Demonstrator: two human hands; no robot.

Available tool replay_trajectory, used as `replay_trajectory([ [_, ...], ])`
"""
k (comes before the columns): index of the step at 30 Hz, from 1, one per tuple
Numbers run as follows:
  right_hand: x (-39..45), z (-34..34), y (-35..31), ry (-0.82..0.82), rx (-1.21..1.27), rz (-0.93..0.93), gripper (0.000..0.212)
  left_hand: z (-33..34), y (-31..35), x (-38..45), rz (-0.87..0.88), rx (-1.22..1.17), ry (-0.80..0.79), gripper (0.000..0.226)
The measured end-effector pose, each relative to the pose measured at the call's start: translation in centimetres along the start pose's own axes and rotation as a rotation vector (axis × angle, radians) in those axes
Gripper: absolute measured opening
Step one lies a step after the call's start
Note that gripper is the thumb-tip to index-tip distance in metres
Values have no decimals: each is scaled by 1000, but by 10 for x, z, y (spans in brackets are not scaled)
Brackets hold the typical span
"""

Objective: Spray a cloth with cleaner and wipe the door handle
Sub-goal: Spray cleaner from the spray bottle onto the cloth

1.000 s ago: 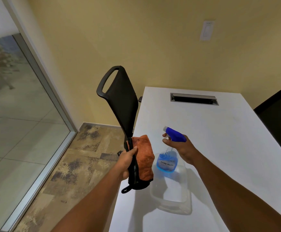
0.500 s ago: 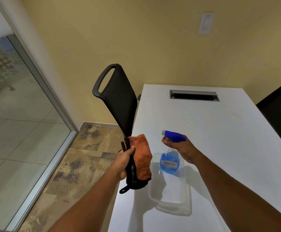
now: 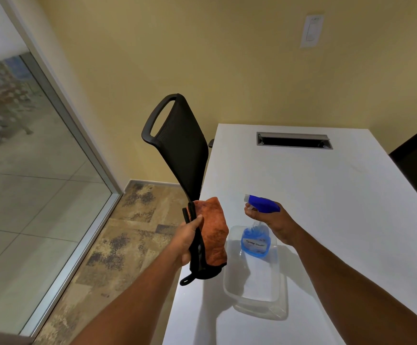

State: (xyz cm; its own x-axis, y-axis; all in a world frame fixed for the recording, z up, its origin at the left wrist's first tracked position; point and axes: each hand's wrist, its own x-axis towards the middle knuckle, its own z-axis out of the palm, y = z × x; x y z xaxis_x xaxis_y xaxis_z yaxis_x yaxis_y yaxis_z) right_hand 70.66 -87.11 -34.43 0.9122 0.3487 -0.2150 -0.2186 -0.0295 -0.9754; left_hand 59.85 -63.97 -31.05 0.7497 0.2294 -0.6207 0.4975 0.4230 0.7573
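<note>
The orange cloth (image 3: 215, 232) hangs in the air just off the desk's left edge, pinched together with a black strap-like piece (image 3: 197, 255) in the left hand (image 3: 186, 241), whose fingers are curled tight around both. Facing it, the spray bottle (image 3: 257, 235), with a blue trigger head and blue cleaner inside, is gripped by the right hand (image 3: 274, 222); its fingers wrap the neck with one on the trigger, and the nozzle points toward the cloth, a small gap apart. The bottle is held above a clear plastic tub (image 3: 254, 277) that sits near the left edge of the white desk (image 3: 327, 183). Beyond the cloth a black chair back (image 3: 180, 145) rises beside the same edge; a cable slot (image 3: 294, 140) is cut near the far edge. A glass partition (image 3: 23, 170) stands to the left. No door handle is in view.

The step in hand looks like wetting the cloth. Next comes squeezing the trigger with the nozzle square to the fabric, then setting the bottle down on the desk and carrying the damp cloth to the handle
</note>
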Motion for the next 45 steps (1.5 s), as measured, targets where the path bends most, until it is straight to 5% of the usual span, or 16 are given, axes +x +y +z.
replay_trajectory([
  [6,-11,-4,5,-8,-70,24,36,4,2,-10,32,3,8,36],
  [14,-56,-18,20,112,-194,181,81,2,0,-32,87,-18,1,41],
  [17,-71,-16,18,250,-204,138,73,1,-3,-39,99,-24,20,43],
  [21,-85,-6,13,479,-201,92,38,7,-11,-49,115,-58,35,45],
  [29,-111,27,-9,-14,-200,21,30,29,-27,-76,188,-110,70,43],
  [34,-125,51,-23,-243,-243,48,56,29,-37,-91,230,-74,25,42],
  [39,-139,66,-22,-251,-228,23,65,22,-37,-102,273,-106,42,40],
  [45,-147,84,-25,-206,-156,-5,50,5,-30,-115,345,-202,42,31],
])
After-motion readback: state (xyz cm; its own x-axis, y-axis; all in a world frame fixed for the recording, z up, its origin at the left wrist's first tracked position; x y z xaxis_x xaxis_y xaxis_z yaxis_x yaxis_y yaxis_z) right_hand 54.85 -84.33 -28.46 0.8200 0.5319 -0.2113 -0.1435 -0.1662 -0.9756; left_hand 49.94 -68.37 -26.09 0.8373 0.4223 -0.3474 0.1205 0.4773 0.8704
